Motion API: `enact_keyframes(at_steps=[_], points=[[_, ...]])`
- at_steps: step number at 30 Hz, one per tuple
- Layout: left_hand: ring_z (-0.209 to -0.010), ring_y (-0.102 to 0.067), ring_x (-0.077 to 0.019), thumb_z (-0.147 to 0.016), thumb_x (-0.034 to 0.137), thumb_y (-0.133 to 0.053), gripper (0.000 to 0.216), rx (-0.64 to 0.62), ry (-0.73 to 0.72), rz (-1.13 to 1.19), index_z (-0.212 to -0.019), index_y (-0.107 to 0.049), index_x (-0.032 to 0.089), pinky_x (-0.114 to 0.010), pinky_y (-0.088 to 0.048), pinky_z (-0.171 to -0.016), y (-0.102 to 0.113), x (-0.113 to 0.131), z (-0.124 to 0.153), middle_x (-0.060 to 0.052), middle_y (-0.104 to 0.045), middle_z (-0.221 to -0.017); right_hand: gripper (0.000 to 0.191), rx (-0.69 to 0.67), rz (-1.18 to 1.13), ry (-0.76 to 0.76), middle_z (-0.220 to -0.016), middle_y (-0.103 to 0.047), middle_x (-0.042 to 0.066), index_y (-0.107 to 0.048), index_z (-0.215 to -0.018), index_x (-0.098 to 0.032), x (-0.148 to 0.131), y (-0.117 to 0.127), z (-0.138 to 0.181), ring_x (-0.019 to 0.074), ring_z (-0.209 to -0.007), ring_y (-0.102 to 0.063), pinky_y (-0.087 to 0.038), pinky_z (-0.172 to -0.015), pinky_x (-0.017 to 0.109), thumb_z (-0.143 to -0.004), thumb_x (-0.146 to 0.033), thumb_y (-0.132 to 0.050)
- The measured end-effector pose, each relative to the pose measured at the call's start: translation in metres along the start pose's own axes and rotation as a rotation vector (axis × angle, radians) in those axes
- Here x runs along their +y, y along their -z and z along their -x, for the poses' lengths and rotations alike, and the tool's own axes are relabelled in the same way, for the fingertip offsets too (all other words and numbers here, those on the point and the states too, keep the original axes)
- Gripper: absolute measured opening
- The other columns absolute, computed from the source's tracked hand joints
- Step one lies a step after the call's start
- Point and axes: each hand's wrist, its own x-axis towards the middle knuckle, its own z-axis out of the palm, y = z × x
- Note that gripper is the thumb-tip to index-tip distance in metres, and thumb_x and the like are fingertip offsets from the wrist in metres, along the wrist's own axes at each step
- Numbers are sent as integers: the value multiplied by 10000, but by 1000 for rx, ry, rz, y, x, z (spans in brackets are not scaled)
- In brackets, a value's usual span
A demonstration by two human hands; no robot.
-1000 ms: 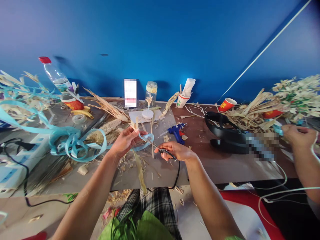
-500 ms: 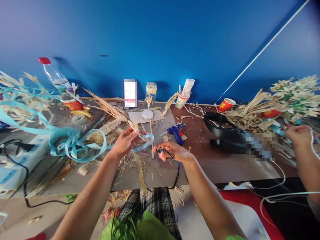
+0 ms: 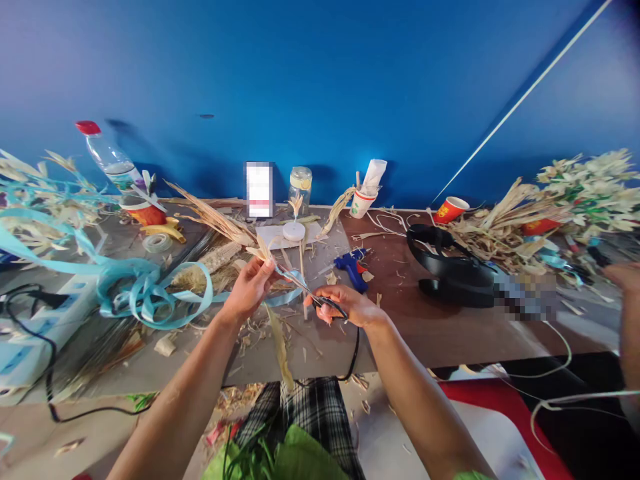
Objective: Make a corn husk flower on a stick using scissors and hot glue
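Note:
Pinched between the fingertips of my left hand (image 3: 250,290) is a pale corn husk flower (image 3: 261,249), its petals pointing up and left. A light blue ribbon (image 3: 133,290) runs from a loose heap on the left, behind my left wrist, and curls below the blades. My right hand (image 3: 347,305) is closed round the handles of black-handled scissors (image 3: 299,283). Their blades reach left to the flower's base, touching or very near it; whether they cut anything cannot be made out. Below, a husk strip (image 3: 280,347) hangs over the table edge.
A blue glue gun (image 3: 353,267) lies beyond my right hand. Behind stand a white round base (image 3: 293,231), a glass jar (image 3: 301,193) and a paper cup (image 3: 363,201). A black headband-like device (image 3: 450,270) lies right. A power strip (image 3: 47,327) sits left. Another person's hand (image 3: 625,275) is at far right.
The flower in my left hand has tipped leftward, its petals showing more. My right hand and the scissors have hardly moved. The other person's hand has shifted right and slightly down.

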Motion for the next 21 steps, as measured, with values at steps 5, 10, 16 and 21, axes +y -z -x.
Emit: enact_keyframes(at_steps=[5, 10, 16, 21], points=[[-640, -609, -138, -719, 363, -669, 240, -21, 31, 5, -747, -584, 141, -292, -502, -674, 0, 1, 0, -7, -624, -676, 479, 5, 0, 0, -608, -494, -18, -601, -1029, -97, 0, -1, -1, 79, -547, -438, -359, -547, 220, -741, -479, -636], [-639, -599, -124, -730, 415, -651, 310, -91, 84, 33, -857, -628, 134, -264, -482, -645, 3, 3, 3, -47, -650, -826, 464, 14, -6, 19, -617, -490, -21, -605, -1024, -103, 0, -1, 0, 72, -547, -438, -359, -548, 214, -740, -468, -642], [-529, -524, -82, -711, 360, -685, 365, -229, 161, 27, -977, -648, 114, -249, -443, -573, 0, 10, 7, -113, -668, -904, 481, 10, 12, 30, -618, -498, -16, -595, -1052, -97, 2, -1, 0, 76, -554, -441, -361, -549, 216, -759, -478, -618], [-555, -569, -103, -715, 334, -686, 273, -206, 180, 4, -862, -669, 104, -228, -442, -593, 4, 4, 4, -70, -670, -721, 494, 11, 25, 61, -622, -505, -9, -592, -1065, -94, 2, -1, 0, 82, -561, -440, -362, -546, 217, -766, -487, -606]])
